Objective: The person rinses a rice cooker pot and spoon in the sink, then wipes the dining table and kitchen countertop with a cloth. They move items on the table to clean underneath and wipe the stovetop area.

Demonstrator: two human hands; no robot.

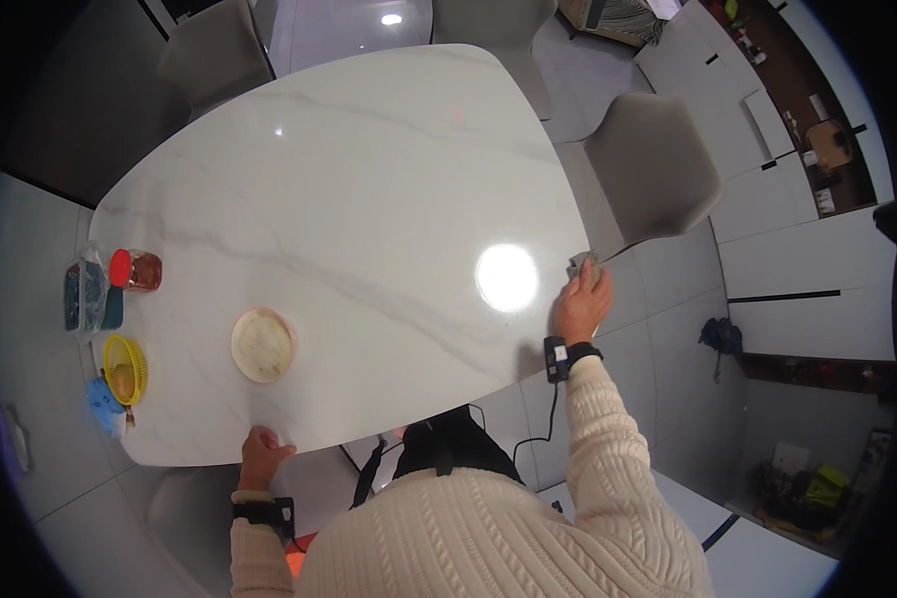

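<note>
My right hand (583, 305) holds a crumpled grey cloth (584, 266) at the right edge of a white marble-patterned table (374, 194). Its fingers press on the cloth from above. At the table's near edge, to the left, rests my left hand (263, 453). Its fingers are curled and the thumb points right; whether they grip the edge is unclear. A round, pale, shallow dish (263, 345) with a pinkish rim lies on the tabletop, farther in from my left hand.
Along the left edge stand a red-lidded jar (142, 270), a plastic-wrapped container (86, 291), a yellow basket (136, 359) holding a brownish item, and a blue packet (106, 407). A grey chair (650, 168) stands by the right edge. A cable (553, 418) hangs from my right wrist device.
</note>
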